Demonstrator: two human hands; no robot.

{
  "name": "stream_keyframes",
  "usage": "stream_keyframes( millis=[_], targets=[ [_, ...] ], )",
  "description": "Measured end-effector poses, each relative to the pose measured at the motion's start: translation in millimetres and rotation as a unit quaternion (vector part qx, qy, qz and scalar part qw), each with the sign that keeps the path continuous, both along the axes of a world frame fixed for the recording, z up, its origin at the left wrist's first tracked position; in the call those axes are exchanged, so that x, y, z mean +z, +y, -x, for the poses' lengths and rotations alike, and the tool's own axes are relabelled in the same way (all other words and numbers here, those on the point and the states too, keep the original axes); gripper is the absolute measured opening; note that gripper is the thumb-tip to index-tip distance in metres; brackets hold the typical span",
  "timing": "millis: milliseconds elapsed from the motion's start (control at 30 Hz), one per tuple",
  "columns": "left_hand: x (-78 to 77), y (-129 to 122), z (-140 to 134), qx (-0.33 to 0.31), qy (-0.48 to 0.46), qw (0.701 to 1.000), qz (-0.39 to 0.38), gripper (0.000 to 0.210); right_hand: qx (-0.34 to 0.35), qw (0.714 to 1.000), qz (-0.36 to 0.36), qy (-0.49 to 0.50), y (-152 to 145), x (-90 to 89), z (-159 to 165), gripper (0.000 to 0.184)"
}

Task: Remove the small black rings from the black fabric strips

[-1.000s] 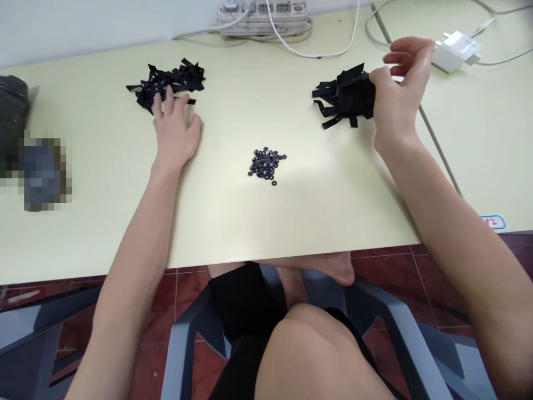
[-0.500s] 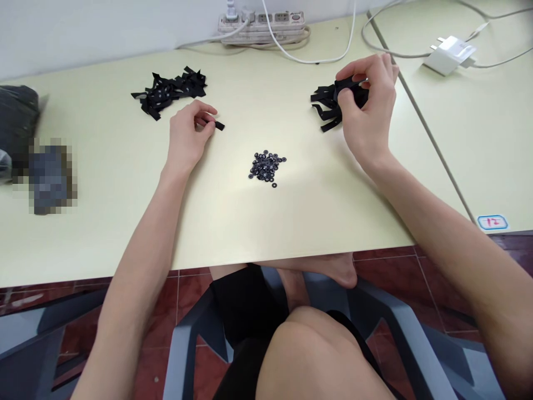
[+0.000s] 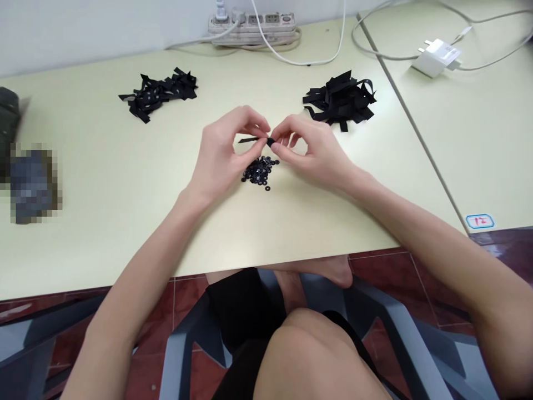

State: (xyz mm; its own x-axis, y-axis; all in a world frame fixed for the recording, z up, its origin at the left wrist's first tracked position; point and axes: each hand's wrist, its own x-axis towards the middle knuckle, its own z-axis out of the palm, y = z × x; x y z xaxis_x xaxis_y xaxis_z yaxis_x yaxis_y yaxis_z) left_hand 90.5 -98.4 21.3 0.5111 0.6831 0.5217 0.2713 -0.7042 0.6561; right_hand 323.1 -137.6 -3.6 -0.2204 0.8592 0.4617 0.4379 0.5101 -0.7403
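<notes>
My left hand (image 3: 227, 144) and my right hand (image 3: 312, 144) meet fingertip to fingertip above the middle of the table. Between them they pinch a short black fabric strip (image 3: 249, 140), whose tail sticks out to the left under my left fingers. Whether a second strip is in the pinch is hidden by the fingertips. Just below the hands lies a small heap of round black discs with holes or pale centres (image 3: 259, 171), like snap-button parts; a single disc (image 3: 267, 188) lies apart from it.
A pile of black strips (image 3: 339, 100) lies at the right, and another pile (image 3: 160, 94), with small pale dots, at the left. A power strip (image 3: 252, 29), white cable and charger (image 3: 436, 57) sit at the back. A blurred dark object (image 3: 33, 186) is far left.
My right hand has left the right-hand pile and come in to the middle. My left hand has moved right, and the two now meet at the strip.
</notes>
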Motion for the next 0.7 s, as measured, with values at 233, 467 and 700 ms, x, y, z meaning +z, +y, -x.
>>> stream_keyframes(
  millis=[233,467,700],
  targets=[
    [3.2,-10.5,-8.0,-0.030,-0.031,0.998,0.052,0.015,0.009,0.999,0.020,0.031,-0.1,6.2,-5.2,0.022],
    [1.5,-4.7,-5.4,-0.051,-0.003,0.987,0.152,0.025,-0.020,0.999,0.003,-0.034,-0.8,8.0,-9.9,0.026],
    [8.0,-5.5,-3.9,-0.052,-0.007,0.979,0.198,0.022,-0.039,0.997,-0.011,-0.065,1.5,6.1,-10.8,0.021]
  ],
)
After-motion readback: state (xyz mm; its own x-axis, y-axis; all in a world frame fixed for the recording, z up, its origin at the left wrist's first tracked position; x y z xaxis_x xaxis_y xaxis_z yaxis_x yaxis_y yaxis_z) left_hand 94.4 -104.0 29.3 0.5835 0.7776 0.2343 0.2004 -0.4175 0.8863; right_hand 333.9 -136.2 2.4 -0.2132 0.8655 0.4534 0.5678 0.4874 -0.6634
